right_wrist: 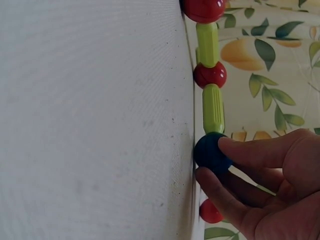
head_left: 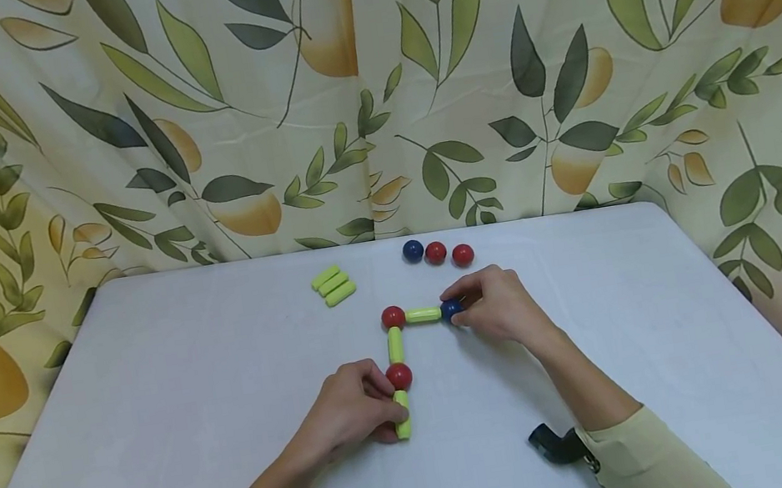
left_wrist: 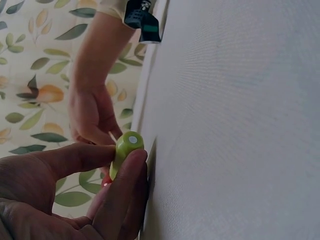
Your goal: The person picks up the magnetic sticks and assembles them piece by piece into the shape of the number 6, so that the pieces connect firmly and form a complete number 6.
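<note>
An L-shaped chain of balls and rods lies on the white table. Its corner is a red ball, with a green rod running right to a blue ball. Thumb and fingers of my right hand pinch that blue ball, seen closely in the right wrist view. Toward me from the corner come another green rod, a second red ball and a lower green rod. My left hand pinches this lower rod, whose pale end dot faces the left wrist camera.
Several loose green rods lie together at the back left of the chain. Behind the chain sit a loose blue ball and two red balls. A leaf-patterned curtain hangs beyond the table's far edge.
</note>
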Demonstrator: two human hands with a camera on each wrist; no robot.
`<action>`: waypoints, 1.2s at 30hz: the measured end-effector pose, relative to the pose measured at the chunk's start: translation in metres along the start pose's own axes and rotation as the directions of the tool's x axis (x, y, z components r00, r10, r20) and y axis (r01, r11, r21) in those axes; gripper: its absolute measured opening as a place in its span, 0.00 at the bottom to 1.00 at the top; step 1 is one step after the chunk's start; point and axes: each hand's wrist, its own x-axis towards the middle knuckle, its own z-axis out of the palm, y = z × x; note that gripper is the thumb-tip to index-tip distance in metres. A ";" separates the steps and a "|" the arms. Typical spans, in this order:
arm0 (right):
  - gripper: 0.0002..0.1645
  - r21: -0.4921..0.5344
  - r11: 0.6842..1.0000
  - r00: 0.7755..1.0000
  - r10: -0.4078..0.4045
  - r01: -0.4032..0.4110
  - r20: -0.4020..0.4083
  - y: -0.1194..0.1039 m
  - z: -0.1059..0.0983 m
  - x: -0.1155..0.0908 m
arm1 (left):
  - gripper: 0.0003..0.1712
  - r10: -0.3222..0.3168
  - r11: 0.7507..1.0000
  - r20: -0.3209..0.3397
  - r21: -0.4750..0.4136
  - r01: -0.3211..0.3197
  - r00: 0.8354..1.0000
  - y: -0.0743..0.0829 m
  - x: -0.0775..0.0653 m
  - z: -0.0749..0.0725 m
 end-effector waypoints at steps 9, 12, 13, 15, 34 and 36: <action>0.17 0.008 1.000 1.000 0.011 -0.011 -0.001 -0.001 0.000 -0.001 | 0.14 0.011 1.000 -0.010 0.004 -0.011 1.000 -0.001 0.001 0.002; 0.17 0.009 1.000 1.000 0.007 -0.007 -0.001 -0.001 0.000 -0.001 | 0.14 0.009 1.000 -0.011 0.009 -0.009 1.000 -0.001 0.001 0.002; 0.17 0.010 1.000 1.000 0.006 -0.006 -0.001 -0.001 0.000 -0.001 | 0.14 0.008 1.000 -0.011 0.013 -0.008 1.000 -0.001 0.001 0.003; 0.17 0.009 1.000 1.000 0.003 -0.003 -0.001 -0.001 -0.001 -0.001 | 0.14 0.007 1.000 -0.012 0.020 -0.007 1.000 -0.001 0.001 0.003; 0.18 0.002 1.000 1.000 -0.004 0.004 -0.003 0.000 0.000 -0.002 | 0.15 0.040 0.998 -0.010 0.052 -0.039 0.999 0.001 -0.002 0.004; 0.18 -0.001 1.000 1.000 -0.003 0.003 0.000 0.000 0.000 -0.002 | 0.14 0.038 0.997 0.003 0.061 -0.038 0.999 0.002 -0.002 0.002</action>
